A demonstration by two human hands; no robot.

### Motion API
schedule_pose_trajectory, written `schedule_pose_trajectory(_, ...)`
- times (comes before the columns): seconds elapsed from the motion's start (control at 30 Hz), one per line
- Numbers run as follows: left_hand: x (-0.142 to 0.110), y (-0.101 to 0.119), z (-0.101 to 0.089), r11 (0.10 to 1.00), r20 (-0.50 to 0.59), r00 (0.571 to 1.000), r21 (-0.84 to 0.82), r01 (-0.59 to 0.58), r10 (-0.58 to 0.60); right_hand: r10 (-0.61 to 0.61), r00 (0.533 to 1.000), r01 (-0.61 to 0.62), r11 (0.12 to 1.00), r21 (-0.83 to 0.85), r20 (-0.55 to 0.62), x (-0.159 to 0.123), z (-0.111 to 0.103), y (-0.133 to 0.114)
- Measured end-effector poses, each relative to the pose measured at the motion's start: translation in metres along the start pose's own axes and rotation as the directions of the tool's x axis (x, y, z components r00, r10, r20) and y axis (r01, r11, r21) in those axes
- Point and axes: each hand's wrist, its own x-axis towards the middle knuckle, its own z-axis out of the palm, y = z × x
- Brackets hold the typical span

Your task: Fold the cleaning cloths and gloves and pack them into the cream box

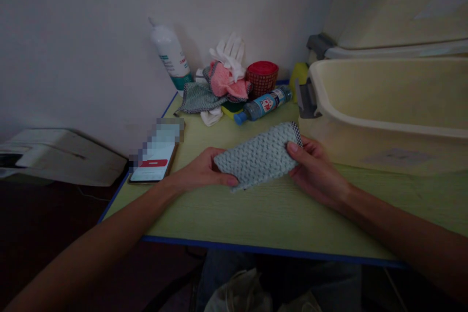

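Green tabletop (219, 217): left hand (204, 170) and right hand (319, 175) are pinching a folded grey-green cleaning cloth (259, 158). Pink cloth (221, 81) is lying crumpled behind.

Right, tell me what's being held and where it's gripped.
A folded grey-green cloth: left hand at its left end, right hand at its checker-edged right end.

Pale grey-blue knit cloth (258, 158), edged in black-and-white check.
Pale green tabletop (256, 219) rimmed in blue; crumpled salmon-pink cloth (220, 80) and draped grey-green cloth (198, 98), both bordered in dark-and-light check; white fabric glove (229, 53); round red-lidded container (265, 84) with a dark red grid pattern; slim blue-capped plastic bottle (268, 103) with a blue, white and red label; tall white plastic bottle (170, 53) with a teal base band; rectangular cream plastic bin (383, 126) with grey clip (308, 99).
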Motion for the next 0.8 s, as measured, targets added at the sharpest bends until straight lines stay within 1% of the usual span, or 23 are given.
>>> schedule_pose_trajectory(0.07, 0.000, 0.003, 0.002, 0.995, 0.029, 1.000, 0.098, -0.002, -0.001, -0.022, 0.999, 0.022, 1.000, -0.019, -0.037, 0.000, 0.002, 0.001)
schedule_pose_trajectory(0.13, -0.001, 0.006, 0.004, 0.987, 0.006, 0.998, 0.149, -0.058, 0.057, -0.022, 0.999, 0.022, 1.000, -0.015, -0.040, 0.000, 0.005, 0.002)
schedule_pose_trajectory(0.2, -0.002, 0.008, 0.005, 0.985, 0.001, 0.995, 0.140, -0.100, 0.101, -0.009, 0.999, 0.009, 1.000, -0.013, -0.041, 0.001, 0.006, 0.004)
schedule_pose_trajectory(0.23, -0.002, 0.008, 0.005, 0.988, 0.020, 0.994, 0.110, -0.105, 0.104, -0.005, 0.999, 0.004, 1.000, -0.027, -0.049, 0.002, 0.005, 0.004)
schedule_pose_trajectory(0.3, -0.003, 0.007, 0.005, 0.996, 0.086, 0.993, 0.038, -0.080, 0.077, -0.028, 0.996, 0.017, 0.993, -0.120, -0.086, 0.005, 0.002, 0.006)
schedule_pose_trajectory(0.37, -0.003, 0.004, 0.006, 0.997, 0.129, 0.989, 0.024, -0.070, 0.067, -0.087, 0.991, 0.051, 0.947, -0.317, -0.101, 0.007, -0.003, 0.008)
schedule_pose_trajectory(0.4, -0.003, 0.003, 0.006, 0.993, 0.118, 0.989, 0.062, -0.097, 0.089, -0.129, 0.988, 0.078, 0.893, -0.443, -0.087, 0.008, -0.006, 0.008)
schedule_pose_trajectory(0.43, -0.003, 0.001, 0.007, 0.980, 0.089, 0.987, 0.138, -0.142, 0.130, -0.176, 0.983, 0.115, 0.817, -0.566, -0.055, 0.009, -0.008, 0.008)
schedule_pose_trajectory(0.47, -0.003, 0.000, 0.007, 0.947, 0.054, 0.979, 0.247, -0.203, 0.196, -0.223, 0.975, 0.161, 0.723, -0.672, -0.006, 0.009, -0.010, 0.007)
schedule_pose_trajectory(0.5, -0.004, -0.001, 0.007, 0.886, 0.027, 0.960, 0.378, -0.269, 0.279, -0.267, 0.962, 0.214, 0.623, -0.753, 0.052, 0.008, -0.011, 0.006)
schedule_pose_trajectory(0.53, -0.005, -0.002, 0.007, 0.798, 0.020, 0.931, 0.509, -0.323, 0.364, -0.306, 0.945, 0.267, 0.523, -0.809, 0.114, 0.007, -0.011, 0.005)
schedule_pose_trajectory(0.57, -0.006, -0.002, 0.006, 0.697, 0.037, 0.899, 0.618, -0.364, 0.436, -0.325, 0.928, 0.316, 0.435, -0.843, 0.180, 0.005, -0.010, 0.003)
schedule_pose_trajectory(0.6, -0.008, -0.001, 0.006, 0.599, 0.075, 0.869, 0.695, -0.398, 0.490, -0.328, 0.911, 0.364, 0.360, -0.859, 0.249, 0.004, -0.009, 0.001)
schedule_pose_trajectory(0.63, -0.011, -0.001, 0.007, 0.516, 0.128, 0.845, 0.741, -0.430, 0.520, -0.317, 0.893, 0.414, 0.297, -0.861, 0.320, 0.002, -0.008, -0.001)
schedule_pose_trajectory(0.67, -0.013, 0.000, 0.008, 0.453, 0.190, 0.828, 0.762, -0.462, 0.527, -0.289, 0.872, 0.465, 0.242, -0.852, 0.394, 0.000, -0.007, -0.003)
schedule_pose_trajectory(0.7, -0.016, 0.000, 0.009, 0.407, 0.257, 0.824, 0.771, -0.490, 0.505, -0.252, 0.849, 0.514, 0.194, -0.835, 0.464, -0.001, -0.006, -0.003)
schedule_pose_trajectory(0.77, -0.020, 0.001, 0.014, 0.339, 0.382, 0.836, 0.785, -0.519, 0.394, -0.158, 0.805, 0.591, 0.115, -0.799, 0.572, -0.002, -0.006, -0.002)
schedule_pose_trajectory(0.8, -0.022, 0.001, 0.018, 0.313, 0.423, 0.849, 0.799, -0.514, 0.317, -0.110, 0.793, 0.607, 0.082, -0.790, 0.599, -0.002, -0.007, -0.001)
